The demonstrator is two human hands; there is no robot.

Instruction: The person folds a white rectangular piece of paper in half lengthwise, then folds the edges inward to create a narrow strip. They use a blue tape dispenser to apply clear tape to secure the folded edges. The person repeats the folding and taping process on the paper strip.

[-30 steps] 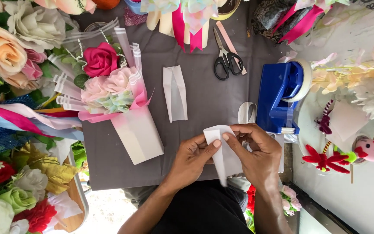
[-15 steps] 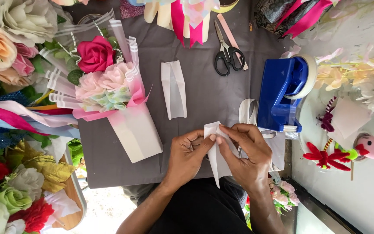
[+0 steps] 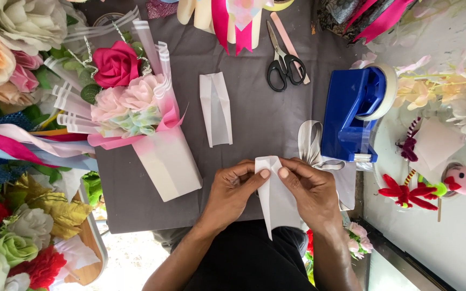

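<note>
My left hand and my right hand meet at the near edge of a grey cloth-covered table. Both pinch the top of a folded white paper piece that narrows to a point hanging toward my lap. Thumbs and forefingers press its upper fold. A second folded white paper piece lies flat on the cloth just beyond my hands. A small bouquet of pink and red flowers in pink and white wrap lies to the left of my left hand.
A blue tape dispenser stands right of my hands, with a grey ribbon beside it. Black scissors lie at the back. Artificial flowers crowd the left side. Pink ribbons hang at the far edge. Small toy figures sit on the right.
My hands have shifted the white paper piece and folded it narrower; it now hangs in a long point, with both thumbs meeting at its top.
</note>
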